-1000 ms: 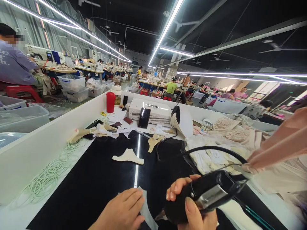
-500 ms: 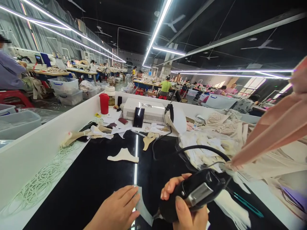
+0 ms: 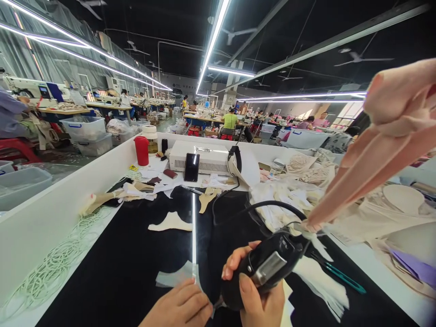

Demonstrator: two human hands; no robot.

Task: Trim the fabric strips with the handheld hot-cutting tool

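Observation:
My right hand [image 3: 255,290] is wrapped round a black corded electric hand tool [image 3: 262,268] with a silver plate on its side. The tool's narrow tip points left and down at a translucent, pale grey curved sheet [image 3: 177,274] on the black work surface [image 3: 119,268]. Fingers bent and close together, my left hand [image 3: 182,304] presses on the sheet's lower part, close to the tip. Part of the sheet is hidden under the fingers. A twisted pink cloth strip [image 3: 357,168] runs from the tool's rear up to the right. Farther off lies a cream curved fabric piece [image 3: 170,222].
Green cord [image 3: 51,259] lies tangled at the left wall. Teal tweezers [image 3: 340,274] and cream pieces [image 3: 322,284] lie right of the tool. A white box [image 3: 200,156], phone [image 3: 191,167] and red cup [image 3: 141,151] stand at the back. Fabric heaps [image 3: 282,204] fill the right.
My left hand has shifted right and down along the sheet, its fingers more bent, and more of the sheet shows. The tool stays beside the sheet. The whole view has shifted slightly.

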